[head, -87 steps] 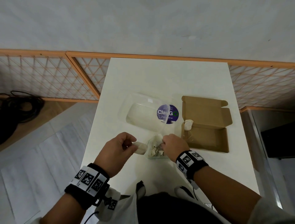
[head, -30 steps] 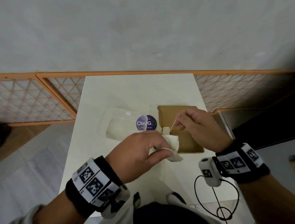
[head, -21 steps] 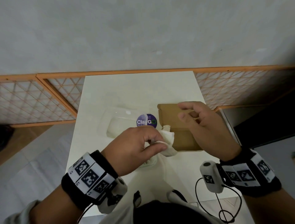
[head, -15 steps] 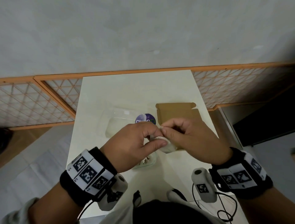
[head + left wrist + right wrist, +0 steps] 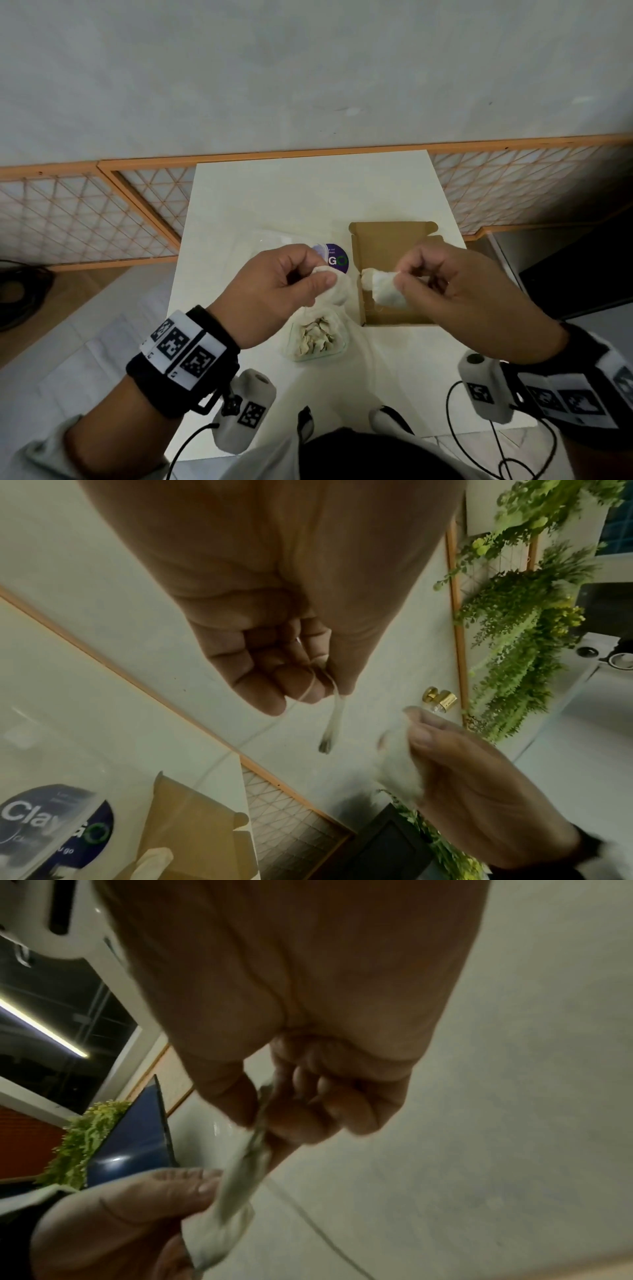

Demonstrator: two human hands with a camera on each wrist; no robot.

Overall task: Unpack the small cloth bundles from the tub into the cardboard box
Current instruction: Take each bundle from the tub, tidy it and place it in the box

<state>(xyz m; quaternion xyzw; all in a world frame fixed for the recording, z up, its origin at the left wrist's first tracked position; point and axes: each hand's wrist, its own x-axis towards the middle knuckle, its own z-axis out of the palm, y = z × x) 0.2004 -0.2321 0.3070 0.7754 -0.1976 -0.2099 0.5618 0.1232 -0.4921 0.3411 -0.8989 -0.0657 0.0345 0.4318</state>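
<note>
My left hand [image 5: 320,279] pinches a white cloth bundle [image 5: 337,291] between thumb and curled fingers, above the small clear tub [image 5: 294,342]. The tub holds several pale cloth pieces. My right hand [image 5: 399,279] pinches a second white cloth bundle [image 5: 383,291] over the left edge of the open cardboard box [image 5: 387,240]. In the left wrist view my left fingers [image 5: 270,693] curl round a thin thread [image 5: 308,688] and a cloth strip. In the right wrist view my right fingers [image 5: 294,1118] grip the blurred cloth [image 5: 236,1185].
The tub's clear lid with a purple round label [image 5: 337,257] lies on the white table [image 5: 308,198] behind my left hand. An orange lattice fence [image 5: 85,212] borders the table at the back and sides. Cables hang from both wrist bands near the table's front edge.
Half a second ago both hands met on one white bundle. Now they have drawn apart, the left with cloth above the tub, the right with cloth at the box.
</note>
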